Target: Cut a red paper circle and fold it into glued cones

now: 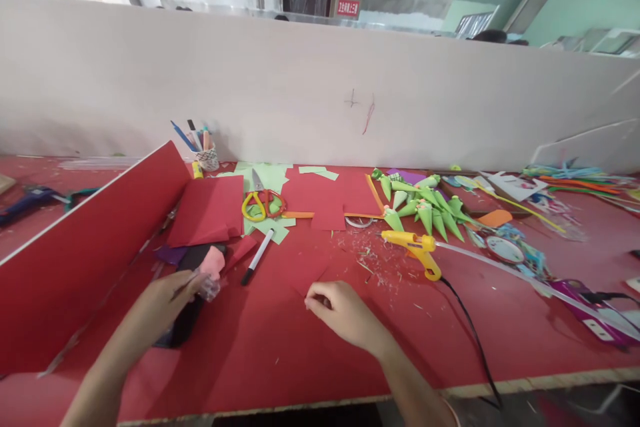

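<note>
My left hand (167, 297) is closed on a crumpled clear plastic piece (210, 288), with a pink piece (214, 261) at its top. Both are above a long black object (186, 320) lying near the left panel. My right hand (340, 313) is pinched over the middle of the table. Faint edges by its fingertips look like a piece of red paper (303, 273), hard to tell from the red tabletop. A white marker with a black cap (259, 257) lies between my hands. Beyond it are yellow-and-red-handled scissors (263, 203) on green paper scraps.
A yellow glue gun (415, 245) with a black cord lies to the right, near green cone-shaped pieces (425, 203). Red paper sheets (205, 207) lie at the back. A red upright panel (100, 253) borders the left; a pen cup (206, 157) stands behind.
</note>
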Demonstrator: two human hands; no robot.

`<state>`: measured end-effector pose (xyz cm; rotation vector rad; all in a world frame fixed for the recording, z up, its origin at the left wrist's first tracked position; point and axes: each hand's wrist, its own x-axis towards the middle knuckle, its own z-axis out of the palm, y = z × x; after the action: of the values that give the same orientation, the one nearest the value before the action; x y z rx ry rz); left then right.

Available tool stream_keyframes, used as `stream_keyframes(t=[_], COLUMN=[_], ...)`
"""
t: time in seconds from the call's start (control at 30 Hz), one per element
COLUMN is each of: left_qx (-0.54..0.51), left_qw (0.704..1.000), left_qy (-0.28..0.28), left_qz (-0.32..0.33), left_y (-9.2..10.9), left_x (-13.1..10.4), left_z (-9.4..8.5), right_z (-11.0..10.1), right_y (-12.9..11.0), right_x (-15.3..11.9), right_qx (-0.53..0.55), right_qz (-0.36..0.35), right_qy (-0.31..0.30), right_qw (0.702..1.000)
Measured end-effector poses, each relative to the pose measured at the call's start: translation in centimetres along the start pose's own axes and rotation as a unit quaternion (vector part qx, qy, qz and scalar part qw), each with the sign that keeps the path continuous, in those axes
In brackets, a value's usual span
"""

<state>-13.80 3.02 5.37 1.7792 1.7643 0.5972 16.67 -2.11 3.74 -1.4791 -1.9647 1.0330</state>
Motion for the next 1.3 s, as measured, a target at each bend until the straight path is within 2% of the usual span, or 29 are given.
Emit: stream_keyframes(t=[0.07,0.2,0.33,0.43,0.53,0.67,0.73,0.8,0.87,0.97,1.07,1.2,1.3], left_qx=[0.002,0.068,0.163,0.170,0.140,0.111,0.100,0.060,0.045,0.064,0.113,0.160,0.193], left_qw=[1.000,0.996,0.978,0.973,0.976,0.975,0.974,0.970,0.964,0.956,0.946,0.927,0.912], left_qy=[-0.017,0.025,-0.039,-0.085,-0.132,-0.186,-0.202,-0.222,-0.228,-0.207,-0.192,-0.184,-0.181], left_qz=[0.000,-0.060,-0.125,-0.133,-0.105,-0.056,-0.002,0.082,0.132,0.200,0.236,0.286,0.314], left_y=[-0.3,-0.4,-0.9,-1.0,-0.3,2.0,3.5,4.8,5.6,6.3,6.6,7.3,7.9], left_x=[0.2,0.8,1.1,1.0,0.7,-0.5,-1.2,-1.7,-2.2,-2.5,-2.6,-2.5,-2.2], left_z=[-0.7,-1.6,-1.9,-1.8,-1.4,-0.3,0.7,2.1,3.7,6.4,8.8,10.6,11.3], right_z=[0.3,0.7,1.1,1.8,2.6,3.0,2.9,2.7,2.4,1.9,1.5,0.9,0.4], right_y=[-0.2,-0.2,0.3,0.5,0.4,0.3,0.5,0.6,0.6,0.7,0.9,1.4,1.5], right_x=[0.2,0.8,1.4,2.0,2.5,2.8,2.5,2.0,1.4,0.7,0.3,0.0,-0.3], right_qx=[-0.032,-0.106,-0.232,-0.294,-0.338,-0.366,-0.364,-0.353,-0.336,-0.314,-0.289,-0.222,-0.159], right_qz=[-0.007,-0.021,-0.013,0.004,0.031,0.034,0.013,-0.012,-0.033,-0.054,-0.067,-0.079,-0.057], right_qy=[0.004,0.022,0.093,0.081,0.053,0.048,0.047,0.040,0.034,0.030,0.023,0.028,0.047], right_qw=[0.999,0.994,0.968,0.952,0.939,0.929,0.930,0.935,0.941,0.947,0.955,0.971,0.985])
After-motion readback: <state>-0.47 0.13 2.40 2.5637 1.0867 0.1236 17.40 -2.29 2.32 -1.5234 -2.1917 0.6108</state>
